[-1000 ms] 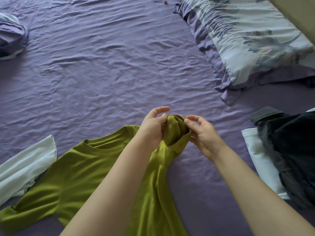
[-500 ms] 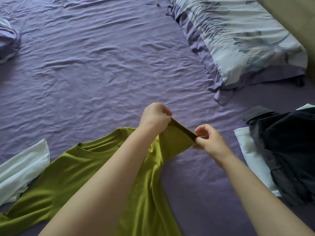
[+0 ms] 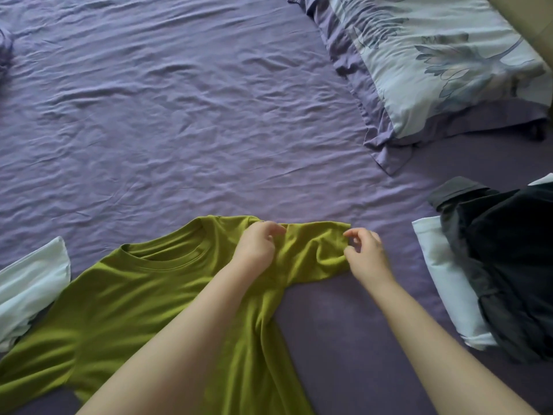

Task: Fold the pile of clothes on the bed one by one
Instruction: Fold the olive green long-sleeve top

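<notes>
A green T-shirt point(image 3: 125, 298) lies flat on the purple bed sheet point(image 3: 179, 130), its neckline pointing away from me. Its right sleeve point(image 3: 314, 253) is spread out sideways on the sheet. My left hand point(image 3: 257, 247) rests on the sleeve near the shoulder, with curled fingers gripping its upper edge. My right hand point(image 3: 366, 257) is at the sleeve's open end and pinches the hem between thumb and fingertips. My forearms hide part of the shirt's body.
A pile of dark clothes point(image 3: 508, 265) sits at the right on a white folded garment point(image 3: 446, 283). A pale garment point(image 3: 30, 283) lies at the left. A flowered pillow point(image 3: 443, 64) fills the upper right. A bundle point(image 3: 4, 49) shows at the far left edge.
The sleeve was bunched and held up between both hands; now it is pulled out to the right and laid flat on the sheet. Both hands have lowered with it.
</notes>
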Demonstrator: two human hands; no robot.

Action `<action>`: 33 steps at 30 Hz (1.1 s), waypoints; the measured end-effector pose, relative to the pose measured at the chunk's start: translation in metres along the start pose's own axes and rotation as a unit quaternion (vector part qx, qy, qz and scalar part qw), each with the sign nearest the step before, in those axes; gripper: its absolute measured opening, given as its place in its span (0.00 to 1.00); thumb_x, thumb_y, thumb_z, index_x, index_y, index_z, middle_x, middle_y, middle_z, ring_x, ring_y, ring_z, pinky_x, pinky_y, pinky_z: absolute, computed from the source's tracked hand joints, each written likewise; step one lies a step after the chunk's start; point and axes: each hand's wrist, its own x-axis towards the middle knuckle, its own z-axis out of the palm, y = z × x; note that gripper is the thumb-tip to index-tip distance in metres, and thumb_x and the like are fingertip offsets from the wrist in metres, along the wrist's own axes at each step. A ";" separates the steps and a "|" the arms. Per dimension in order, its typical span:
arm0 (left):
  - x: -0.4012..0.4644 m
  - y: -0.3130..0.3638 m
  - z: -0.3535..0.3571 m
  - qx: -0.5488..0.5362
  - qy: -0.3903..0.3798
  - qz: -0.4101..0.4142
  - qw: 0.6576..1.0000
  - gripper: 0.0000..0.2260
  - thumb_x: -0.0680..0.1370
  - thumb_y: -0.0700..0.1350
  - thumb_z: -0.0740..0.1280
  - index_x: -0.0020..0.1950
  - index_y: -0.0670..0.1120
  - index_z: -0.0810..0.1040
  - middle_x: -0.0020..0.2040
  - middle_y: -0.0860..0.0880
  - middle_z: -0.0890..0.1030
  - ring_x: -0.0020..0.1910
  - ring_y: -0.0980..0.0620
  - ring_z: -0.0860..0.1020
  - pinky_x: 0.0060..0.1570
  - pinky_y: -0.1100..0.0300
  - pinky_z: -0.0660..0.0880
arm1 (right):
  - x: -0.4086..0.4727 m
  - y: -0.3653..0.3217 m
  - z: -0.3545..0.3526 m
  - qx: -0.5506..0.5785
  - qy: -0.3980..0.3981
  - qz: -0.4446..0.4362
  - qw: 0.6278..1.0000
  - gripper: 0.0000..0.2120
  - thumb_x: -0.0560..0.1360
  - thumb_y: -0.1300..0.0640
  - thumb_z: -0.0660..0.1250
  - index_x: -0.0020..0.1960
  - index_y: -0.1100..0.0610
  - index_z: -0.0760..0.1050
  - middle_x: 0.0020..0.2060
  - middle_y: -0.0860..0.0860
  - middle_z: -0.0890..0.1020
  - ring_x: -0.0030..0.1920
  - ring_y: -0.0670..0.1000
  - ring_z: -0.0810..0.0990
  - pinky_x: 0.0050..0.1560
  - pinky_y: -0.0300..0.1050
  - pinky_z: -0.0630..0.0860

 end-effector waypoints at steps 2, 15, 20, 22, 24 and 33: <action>0.005 -0.016 -0.007 0.038 0.056 0.025 0.997 0.18 0.73 0.29 0.59 0.54 0.43 0.82 0.56 0.43 0.80 0.57 0.44 0.76 0.55 0.59 0.71 | 0.009 -0.008 0.012 -0.038 0.002 -0.073 0.997 0.10 0.72 0.69 0.64 0.53 0.65 0.77 0.54 0.61 0.76 0.57 0.59 0.74 0.60 0.44 0.65; 0.049 -0.085 -0.054 0.358 0.113 -0.055 0.925 0.11 0.78 0.44 0.63 0.60 0.50 0.76 0.58 0.49 0.77 0.61 0.46 0.69 0.56 0.53 0.63 | 0.049 -0.012 0.037 -0.332 0.000 -0.130 0.934 0.08 0.76 0.52 0.63 0.53 0.54 0.74 0.49 0.54 0.80 0.54 0.58 0.74 0.56 0.51 0.63; 0.078 -0.088 -0.081 0.346 0.159 -0.018 0.925 0.12 0.79 0.42 0.61 0.56 0.53 0.80 0.54 0.49 0.81 0.59 0.45 0.71 0.51 0.54 0.63 | 0.068 -0.016 0.029 -0.296 0.048 -0.118 0.947 0.07 0.76 0.57 0.62 0.53 0.57 0.73 0.46 0.58 0.81 0.51 0.59 0.78 0.53 0.52 0.63; 0.087 -0.087 -0.088 0.290 0.166 -0.069 0.940 0.13 0.79 0.43 0.60 0.57 0.54 0.80 0.57 0.48 0.80 0.59 0.44 0.70 0.52 0.54 0.66 | 0.072 -0.016 0.028 -0.300 0.048 -0.103 0.947 0.07 0.77 0.56 0.62 0.53 0.58 0.73 0.48 0.57 0.81 0.52 0.59 0.78 0.52 0.51 0.63; 0.089 -0.087 -0.088 0.199 0.159 -0.126 0.959 0.13 0.80 0.42 0.59 0.59 0.52 0.79 0.61 0.46 0.77 0.61 0.42 0.72 0.52 0.54 0.69 | 0.070 -0.015 0.031 -0.309 0.033 -0.088 0.946 0.09 0.77 0.53 0.63 0.53 0.57 0.72 0.50 0.56 0.80 0.54 0.58 0.77 0.53 0.51 0.63; 0.075 -0.066 -0.072 -0.006 0.263 -0.123 0.957 0.10 0.80 0.39 0.58 0.59 0.40 0.73 0.63 0.40 0.69 0.55 0.40 0.74 0.55 0.55 0.66 | 0.060 -0.014 0.023 -0.166 0.086 -0.062 0.980 0.16 0.73 0.55 0.69 0.58 0.58 0.72 0.56 0.59 0.74 0.52 0.64 0.76 0.45 0.54 0.72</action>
